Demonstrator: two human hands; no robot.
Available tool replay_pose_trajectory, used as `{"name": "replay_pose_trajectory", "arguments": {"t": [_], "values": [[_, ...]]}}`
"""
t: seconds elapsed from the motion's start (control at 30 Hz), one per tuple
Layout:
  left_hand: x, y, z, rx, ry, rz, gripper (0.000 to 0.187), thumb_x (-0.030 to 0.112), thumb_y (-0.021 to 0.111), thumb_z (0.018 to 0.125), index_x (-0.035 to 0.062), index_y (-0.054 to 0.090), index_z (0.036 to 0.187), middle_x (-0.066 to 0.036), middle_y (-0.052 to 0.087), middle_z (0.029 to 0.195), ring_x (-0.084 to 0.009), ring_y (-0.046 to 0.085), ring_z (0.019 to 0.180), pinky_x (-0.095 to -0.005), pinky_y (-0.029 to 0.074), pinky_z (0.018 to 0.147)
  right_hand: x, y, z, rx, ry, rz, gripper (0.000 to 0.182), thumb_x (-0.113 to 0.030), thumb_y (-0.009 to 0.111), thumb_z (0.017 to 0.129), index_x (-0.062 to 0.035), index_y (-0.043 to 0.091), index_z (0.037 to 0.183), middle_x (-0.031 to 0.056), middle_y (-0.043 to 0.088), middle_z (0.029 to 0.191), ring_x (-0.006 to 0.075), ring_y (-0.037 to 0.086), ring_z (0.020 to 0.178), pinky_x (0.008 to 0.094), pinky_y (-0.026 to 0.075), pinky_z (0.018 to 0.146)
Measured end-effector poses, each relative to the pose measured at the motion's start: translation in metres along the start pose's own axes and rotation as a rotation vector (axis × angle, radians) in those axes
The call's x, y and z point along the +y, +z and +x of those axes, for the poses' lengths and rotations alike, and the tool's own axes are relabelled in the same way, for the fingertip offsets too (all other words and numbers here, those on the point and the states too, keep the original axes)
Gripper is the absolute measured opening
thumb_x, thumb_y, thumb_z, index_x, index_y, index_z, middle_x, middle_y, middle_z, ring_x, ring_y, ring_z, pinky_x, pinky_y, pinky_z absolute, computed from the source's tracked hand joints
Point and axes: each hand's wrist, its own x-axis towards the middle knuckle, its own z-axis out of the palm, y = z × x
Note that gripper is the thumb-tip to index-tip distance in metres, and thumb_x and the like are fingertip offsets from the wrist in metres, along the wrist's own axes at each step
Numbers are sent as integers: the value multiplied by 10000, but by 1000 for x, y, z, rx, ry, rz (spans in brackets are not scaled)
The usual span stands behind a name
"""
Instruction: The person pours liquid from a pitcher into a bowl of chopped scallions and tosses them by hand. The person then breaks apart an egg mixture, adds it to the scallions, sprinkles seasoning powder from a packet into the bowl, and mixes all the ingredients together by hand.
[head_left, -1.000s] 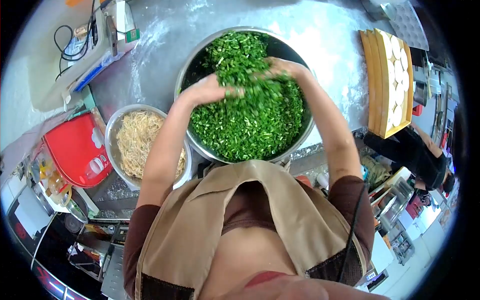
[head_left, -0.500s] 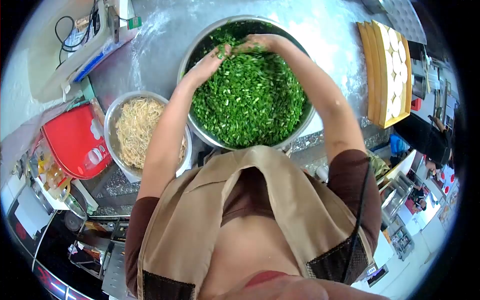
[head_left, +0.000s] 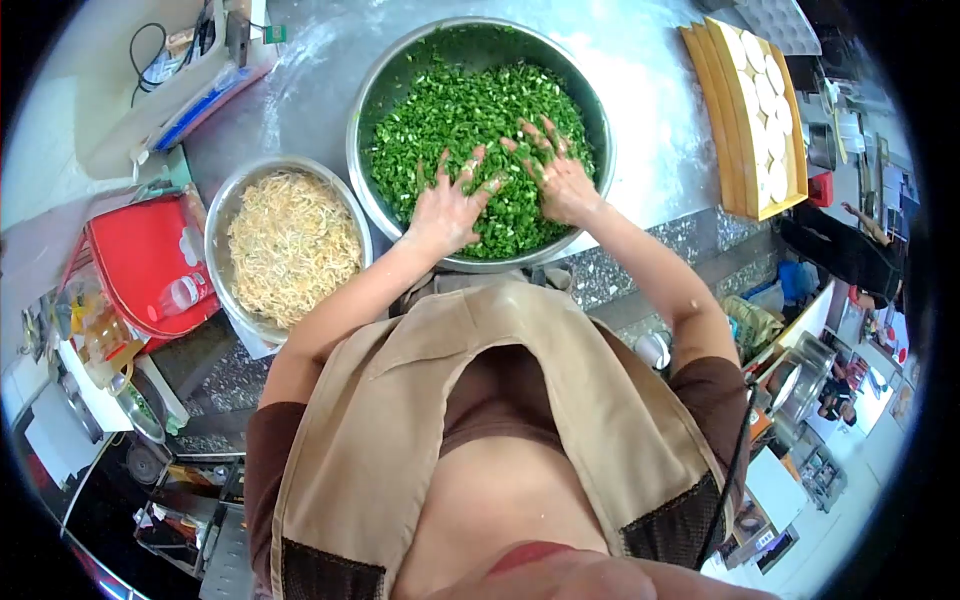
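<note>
Fingers are reaching less far than before: one large steel bowl is surrounding them, one smaller bowl is standing to their left, chopped chives are lying underneath, and left hand and right hand are spreading wide.

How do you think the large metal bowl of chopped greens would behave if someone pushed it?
The large metal bowl would probably feel fairly heavy, given the mass of chopped greens inside. Its wide shape makes tipping seem unlikely, though loose bits might spill.
</note>
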Motion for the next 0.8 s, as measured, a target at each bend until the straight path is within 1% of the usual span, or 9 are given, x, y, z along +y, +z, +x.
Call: {"name": "replay_pose_trajectory", "arguments": {"t": [0.13,0.2,0.33,0.4,0.47,0.6,0.7,0.73,0.8], "values": [[-20,30,40,282,-131,185,513,123,506,735,279,389,1210,-108,181,1355,-427,305,1122,-565,362,821,7,21,41,203,189,60,863,11,582,556,-237,234,1307,97,150,1360,358,136,1245,411,392,903],[-19,30,47,300,-193,231,671,125,657,586,189,386,1197,-142,241,1309,-446,311,1098,-484,405,822,6,19,47,155,270,78,862,1,576,577,-249,203,1313,103,185,1348,355,173,1234,396,386,909],[-2,-2,27,17,-251,-12,545,86,560,684,200,405,1193,-127,249,1320,-399,305,1138,-482,380,868,6,29,24,234,188,89,760,15,554,587,-222,323,1271,135,311,1286,375,305,1167,420,425,842],[1,-21,16,-142,-208,-182,534,92,576,672,164,414,1176,-143,238,1320,-381,296,1154,-448,379,888,12,13,13,-157,192,346,654,-1,547,610,-181,402,1222,136,375,1244,356,394,1107,383,406,868],[3,-26,17,-95,-245,-279,476,122,560,698,135,430,1156,-160,274,1301,-377,299,1155,-445,344,917,17,1,14,191,110,630,452,-168,598,705,-108,484,1138,151,471,1148,309,461,1049,356,408,858],[14,-38,45,309,-328,-561,410,121,507,775,113,430,1178,-150,369,1257,-319,359,1132,-385,281,951,15,-22,39,307,331,1069,367,-288,553,777,-75,526,1075,133,557,1025,267,541,928,333,428,804],[40,-42,72,610,-82,-785,398,136,421,839,35,372,1221,-146,359,1270,-291,327,1176,-356,236,974,-10,-43,50,394,761,2368,372,-334,494,812,-94,513,1094,99,543,1059,242,517,957,358,435,796],[51,-31,81,623,-143,-804,403,156,411,828,42,380,1213,-171,394,1230,-330,349,1143,-387,238,975,-8,-14,65,325,570,2651,411,-422,441,831,-70,513,1030,110,574,928,225,556,776,335,468,680],[49,-20,92,598,-207,-856,366,156,381,832,55,417,1182,-177,442,1181,-343,397,1097,-393,277,949,-11,-17,59,278,502,2686,472,-461,400,828,-64,476,1073,110,546,981,218,535,831,334,445,723]]}}
